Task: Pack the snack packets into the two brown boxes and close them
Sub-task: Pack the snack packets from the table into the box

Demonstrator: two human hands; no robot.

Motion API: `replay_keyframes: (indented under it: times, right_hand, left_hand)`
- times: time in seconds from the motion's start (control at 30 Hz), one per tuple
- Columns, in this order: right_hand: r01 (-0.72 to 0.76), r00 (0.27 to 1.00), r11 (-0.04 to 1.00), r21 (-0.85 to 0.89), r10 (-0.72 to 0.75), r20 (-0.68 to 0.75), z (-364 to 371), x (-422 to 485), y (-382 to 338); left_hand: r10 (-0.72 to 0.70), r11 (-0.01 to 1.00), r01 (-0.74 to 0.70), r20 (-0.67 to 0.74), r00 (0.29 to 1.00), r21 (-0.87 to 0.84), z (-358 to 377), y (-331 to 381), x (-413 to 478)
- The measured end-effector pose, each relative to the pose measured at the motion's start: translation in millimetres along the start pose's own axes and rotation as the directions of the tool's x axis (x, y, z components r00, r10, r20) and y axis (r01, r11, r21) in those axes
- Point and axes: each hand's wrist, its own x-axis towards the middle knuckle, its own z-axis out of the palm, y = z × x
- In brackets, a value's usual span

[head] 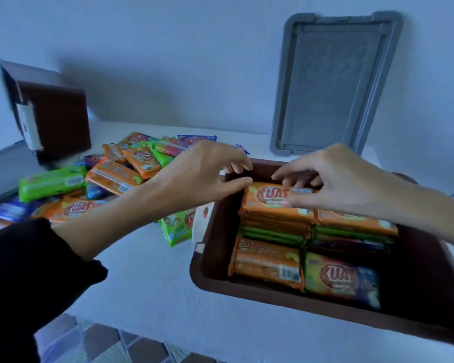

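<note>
An open brown box sits at the right on the white table, filled with stacked snack packets. The top orange packet lies at the box's far left corner. My right hand pinches its far edge with curled fingers and thumb. My left hand reaches over the box's far left corner, its thumb touching the packet's left end and its fingers loosely curled above the rim. A loose pile of orange, green and blue packets lies on the table to the left. A second brown box stands behind the pile at far left.
A grey lid leans upright against the wall behind the open box. A grey flat surface lies at the far left edge. The table's front edge runs along the bottom, with tiled floor below it.
</note>
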Motion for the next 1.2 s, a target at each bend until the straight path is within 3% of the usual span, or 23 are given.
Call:
replay_keyframes:
  times: [0.17,0.3,0.5,0.63,0.83,1.0,1.2]
  right_hand:
    - [0.131,0.989,0.991,-0.035,-0.133,-0.069,1.9,63.8,-24.6]
    - [0.178,0.983,0.984,-0.011,-0.178,-0.040,21.6,116.5,-41.6]
    - [0.252,0.943,0.966,-0.052,-0.233,0.239,70.0,184.3,-60.6]
    - [0.259,0.876,0.947,-0.190,-0.148,0.458,99.7,202.5,-61.9]
    - [0.319,0.874,0.901,-0.294,-0.160,0.459,115.4,203.3,-58.5]
    - [0.377,0.865,0.917,-0.133,-0.297,0.403,118.5,205.3,-64.5]
    - [0.406,0.852,0.889,-0.211,-0.285,0.439,118.1,205.6,-65.5]
  left_hand:
    - [-0.174,0.975,0.188,-0.121,0.977,0.119,-45.1,-67.3,-20.4]
    - [-0.287,0.947,0.289,-0.037,0.957,0.137,-64.5,-128.8,-40.8]
    - [-0.414,0.910,0.386,0.314,0.855,0.149,-60.6,-220.4,-74.9]
    - [-0.445,0.895,0.406,0.364,0.818,0.182,-44.8,-252.5,-89.0]
    - [-0.393,0.880,0.277,0.263,0.881,0.386,-41.8,-254.8,-104.6]
    - [-0.305,0.825,0.111,0.272,0.913,0.555,-36.3,-254.4,-126.0]
    - [-0.204,0.854,0.049,0.247,0.947,0.518,-33.9,-261.8,-131.7]
